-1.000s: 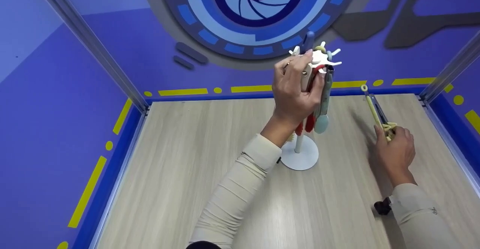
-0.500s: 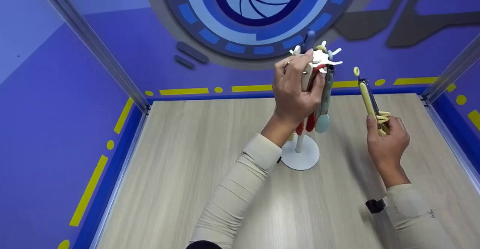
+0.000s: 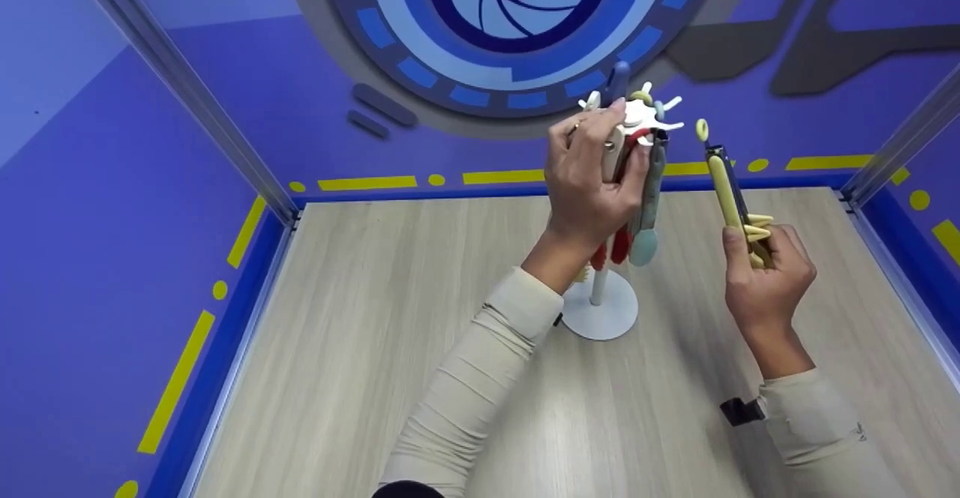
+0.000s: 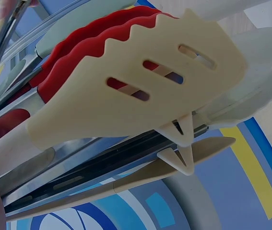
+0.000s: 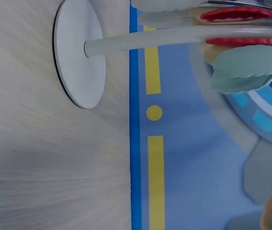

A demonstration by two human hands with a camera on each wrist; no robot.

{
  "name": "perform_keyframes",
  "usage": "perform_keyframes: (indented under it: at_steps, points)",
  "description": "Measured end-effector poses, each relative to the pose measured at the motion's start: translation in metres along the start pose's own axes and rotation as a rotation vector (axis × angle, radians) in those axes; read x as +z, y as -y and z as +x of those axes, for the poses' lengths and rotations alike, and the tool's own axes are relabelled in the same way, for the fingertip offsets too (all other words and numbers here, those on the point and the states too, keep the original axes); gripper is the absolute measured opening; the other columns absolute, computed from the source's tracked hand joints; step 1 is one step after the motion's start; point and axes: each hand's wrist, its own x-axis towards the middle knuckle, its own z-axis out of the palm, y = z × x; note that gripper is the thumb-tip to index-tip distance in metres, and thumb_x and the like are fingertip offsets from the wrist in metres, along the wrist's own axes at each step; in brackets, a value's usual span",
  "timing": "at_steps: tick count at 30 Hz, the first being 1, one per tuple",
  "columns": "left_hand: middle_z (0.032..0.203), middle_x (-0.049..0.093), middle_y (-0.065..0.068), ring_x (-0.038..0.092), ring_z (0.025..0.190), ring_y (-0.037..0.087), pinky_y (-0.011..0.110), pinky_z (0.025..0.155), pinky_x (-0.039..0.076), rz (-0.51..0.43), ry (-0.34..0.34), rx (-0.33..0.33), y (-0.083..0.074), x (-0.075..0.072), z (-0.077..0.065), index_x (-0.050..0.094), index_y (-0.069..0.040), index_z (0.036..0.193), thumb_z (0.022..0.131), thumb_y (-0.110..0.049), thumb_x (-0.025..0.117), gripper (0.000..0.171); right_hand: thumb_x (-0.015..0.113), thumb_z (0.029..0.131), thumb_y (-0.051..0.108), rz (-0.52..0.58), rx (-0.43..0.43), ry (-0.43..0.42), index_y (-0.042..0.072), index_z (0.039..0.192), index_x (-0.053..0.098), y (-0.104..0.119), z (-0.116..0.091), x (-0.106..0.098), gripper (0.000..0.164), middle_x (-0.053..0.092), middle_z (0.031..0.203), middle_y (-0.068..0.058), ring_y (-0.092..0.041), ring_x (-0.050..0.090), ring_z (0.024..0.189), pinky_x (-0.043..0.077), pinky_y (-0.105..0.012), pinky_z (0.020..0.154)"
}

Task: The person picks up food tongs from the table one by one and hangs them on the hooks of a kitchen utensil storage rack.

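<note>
My left hand (image 3: pixel 589 160) grips the beige tongs (image 3: pixel 611 157) hanging on a white utensil stand (image 3: pixel 641 115). Their slotted, tooth-edged head (image 4: pixel 174 96) fills the left wrist view. My right hand (image 3: pixel 769 280) holds yellow tongs (image 3: pixel 721 183) by the head end, with the pull ring pointing up. They are in the air to the right of the stand, apart from it. Red tongs (image 3: pixel 621 247) and pale green tongs (image 3: pixel 652 190) hang beside the left thumb. The left palm hides part of the hanging bunch. Only a sliver of right hand shows in the right wrist view.
The stand's round white base (image 3: pixel 615 322) rests on the wood-grain table (image 3: pixel 360 348). A blue handle (image 3: pixel 619 82) rises behind the left fingers. Blue printed panels (image 3: pixel 225 108) wall in the back and both sides.
My right hand has lifted the yellow tongs from low over the table, moving up and left toward the stand; they stand more upright. The left hand stays in place.
</note>
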Motion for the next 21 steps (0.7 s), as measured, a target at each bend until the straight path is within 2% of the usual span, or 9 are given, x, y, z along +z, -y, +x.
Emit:
perform_keyframes:
  at_steps: [9, 17, 21]
  points:
    - [0.124, 0.077, 0.011, 0.059, 0.121, 0.026, 0.021, 0.108, 0.050, 0.003, 0.005, 0.003, -0.001, 0.000, 0.000, 0.063, -0.003, 0.133, 0.095, -0.024, 0.072, 0.044, 0.080, 0.090, 0.008, 0.060, -0.047, -0.034, -0.017, 0.091, 0.071, 0.027, 0.001, 0.001, 0.026, 0.061, 0.092, 0.027, 0.006, 0.056, 0.079, 0.047, -0.011, 0.072]
    - [0.124, 0.077, 0.011, 0.059, 0.120, 0.026, 0.021, 0.106, 0.051, -0.008, -0.007, -0.005, 0.000, -0.001, 0.000, 0.062, -0.003, 0.134, 0.094, -0.022, 0.073, 0.045, 0.081, 0.088, 0.009, 0.136, -0.078, -0.041, -0.016, 0.088, 0.073, 0.037, 0.002, 0.006, 0.027, 0.066, 0.092, 0.014, 0.001, 0.060, 0.080, 0.047, -0.011, 0.071]
    - [0.126, 0.077, 0.011, 0.059, 0.120, 0.026, 0.020, 0.106, 0.051, -0.007, 0.001, -0.007, -0.001, -0.002, -0.001, 0.062, -0.004, 0.135, 0.095, -0.023, 0.073, 0.046, 0.082, 0.088, 0.010, 0.147, -0.093, -0.036, -0.017, 0.087, 0.073, 0.038, 0.001, 0.007, 0.028, 0.065, 0.093, 0.016, 0.002, 0.060, 0.079, 0.048, -0.009, 0.070]
